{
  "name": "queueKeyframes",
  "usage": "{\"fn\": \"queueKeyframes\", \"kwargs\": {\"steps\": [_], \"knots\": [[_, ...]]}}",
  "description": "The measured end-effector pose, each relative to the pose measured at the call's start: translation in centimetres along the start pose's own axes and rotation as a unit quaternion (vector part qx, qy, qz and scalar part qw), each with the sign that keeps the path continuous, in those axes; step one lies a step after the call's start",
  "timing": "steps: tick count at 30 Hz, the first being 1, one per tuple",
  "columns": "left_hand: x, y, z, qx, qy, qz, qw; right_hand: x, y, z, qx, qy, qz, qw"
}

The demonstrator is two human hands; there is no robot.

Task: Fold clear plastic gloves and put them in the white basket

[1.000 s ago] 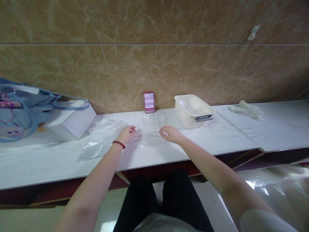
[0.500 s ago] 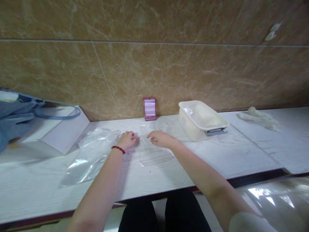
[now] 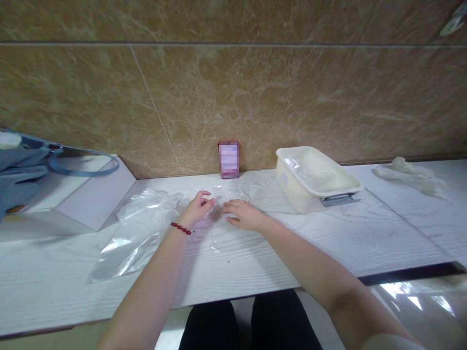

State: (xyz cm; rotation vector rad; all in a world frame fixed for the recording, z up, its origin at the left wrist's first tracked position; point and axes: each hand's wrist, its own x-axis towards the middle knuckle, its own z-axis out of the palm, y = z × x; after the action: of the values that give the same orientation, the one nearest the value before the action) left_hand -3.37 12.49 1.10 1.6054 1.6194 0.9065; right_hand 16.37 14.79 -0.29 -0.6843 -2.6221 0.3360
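Note:
A thin clear plastic sheet or bag [image 3: 216, 243] lies on the white wood-grain table [image 3: 204, 282], its outline hard to make out. My left hand [image 3: 199, 210], below which a red bead bracelet sits, is at its left side with thumb and forefinger apart and nothing visible between them. Resting flat over the clear plastic, my right hand [image 3: 241, 214] has its fingers stretched out toward the left hand. A pile of clear plastic bags [image 3: 136, 238] lies just left of my left wrist.
A phone [image 3: 229, 160] leans upright against the brown tiled wall. Right of it stands a cream bin [image 3: 301, 194] with clear plastic inside. Crumpled translucent plastic [image 3: 412, 176] lies far right. At left are a white box [image 3: 98, 194] and a blue denim bag [image 3: 22, 177].
My left hand has shifted slightly right and its thumb and forefinger are wider apart. My right hand has flattened, fingers more extended. The camera view has moved a little.

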Motion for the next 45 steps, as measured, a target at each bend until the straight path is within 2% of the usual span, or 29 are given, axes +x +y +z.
{"fn": "queueKeyframes", "kwargs": {"steps": [3,5,7,13,15,18,23,27,37,40,45], "knots": [[-0.3,0.1,0.4,-0.088,0.034,-0.056,0.994,0.0,0.1,-0.1,0.024,0.01,-0.006,1.0],[-0.3,-0.3,0.4,-0.09,0.046,-0.079,0.992,0.0,0.2,-0.2,0.034,0.016,-0.01,0.999],[-0.3,-0.7,0.3,-0.061,0.034,-0.074,0.995,0.1,0.2,-0.3,0.035,0.023,-0.003,0.999],[-0.7,-1.8,-1.1,0.058,-0.111,0.006,0.992,0.1,0.1,-0.1,0.041,0.021,0.001,0.999],[-0.7,-1.9,-1.4,0.092,-0.135,0.034,0.986,0.1,0.1,-0.1,0.043,0.022,-0.006,0.999],[-0.6,-2.0,-1.6,0.14,-0.134,0.051,0.98,0.2,0.0,-0.1,0.043,0.022,-0.013,0.999],[0.1,-2.1,-1.2,0.223,-0.133,0.145,0.955,0.4,-0.3,-0.1,0.044,0.011,-0.022,0.999],[0.3,-1.9,-1.0,0.256,-0.126,0.139,0.948,0.4,-0.3,0.1,0.05,0.006,-0.027,0.998],[-0.2,-1.0,-0.6,0.214,-0.085,0.086,0.969,0.5,-1.0,0.2,0.057,0.024,0.019,0.998],[0.0,-1.3,-0.4,0.18,-0.073,0.073,0.978,0.4,-1.0,0.2,0.073,0.009,0.0,0.997],[0.2,-2.1,-0.6,0.089,-0.094,0.056,0.99,0.4,-0.8,0.3,0.075,-0.021,-0.034,0.996]]}}
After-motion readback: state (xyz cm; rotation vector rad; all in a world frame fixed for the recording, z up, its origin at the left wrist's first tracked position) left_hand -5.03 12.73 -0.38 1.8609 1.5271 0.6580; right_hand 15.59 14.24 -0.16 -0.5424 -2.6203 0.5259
